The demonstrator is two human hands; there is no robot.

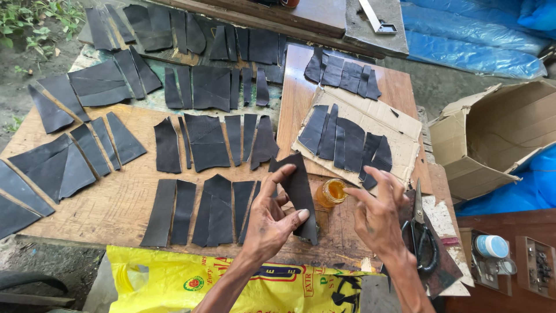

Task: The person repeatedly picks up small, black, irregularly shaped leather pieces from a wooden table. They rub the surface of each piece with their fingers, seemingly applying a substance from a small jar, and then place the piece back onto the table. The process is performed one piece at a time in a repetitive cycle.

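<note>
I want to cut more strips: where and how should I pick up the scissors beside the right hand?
Probably by the black looped handles of the scissors, coming from the near table edge. The blades point away toward the cardboard sheet, and the right hand lies just left of them.

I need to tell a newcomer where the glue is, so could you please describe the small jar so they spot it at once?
Start at the wooden board covered in dark cut pieces. Near its front edge, between the person's left hand and right hand, stands a small open jar. It is the only amber, round thing among flat black strips.
</note>
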